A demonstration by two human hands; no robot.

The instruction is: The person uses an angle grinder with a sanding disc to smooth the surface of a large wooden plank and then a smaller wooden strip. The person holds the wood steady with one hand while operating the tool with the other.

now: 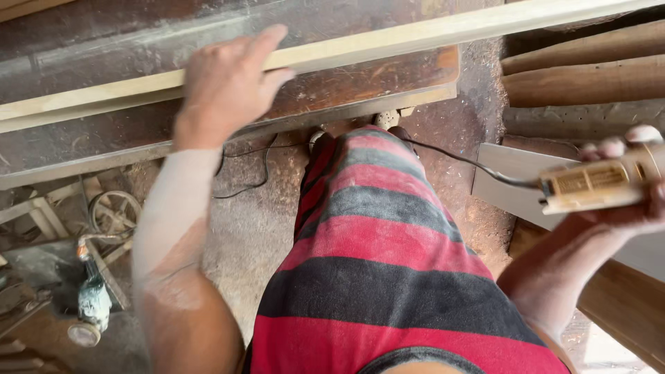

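L hand (pixel 228 86) lies flat, fingers spread, on a long pale wood strip (pixel 388 43) that runs across the dusty counter (pixel 360 83). R hand (pixel 627 183) is wrapped round a dust-coated power tool (pixel 599 183), held off to the side, well apart from the strip, w/ its black cord (pixel 457 159) trailing past the red-and-black striped shirt (pixel 388 277). Sawdust covers the floor (pixel 242 235) below.

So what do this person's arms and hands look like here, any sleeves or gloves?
No gloves and no sleeves in view: both forearms are bare. The left hand and its forearm are coated in pale dust, thickest from wrist to mid-forearm. The right hand and its forearm look dusty too. No watch, rings or bands show. Between the arms hangs a red and dark grey striped shirt.
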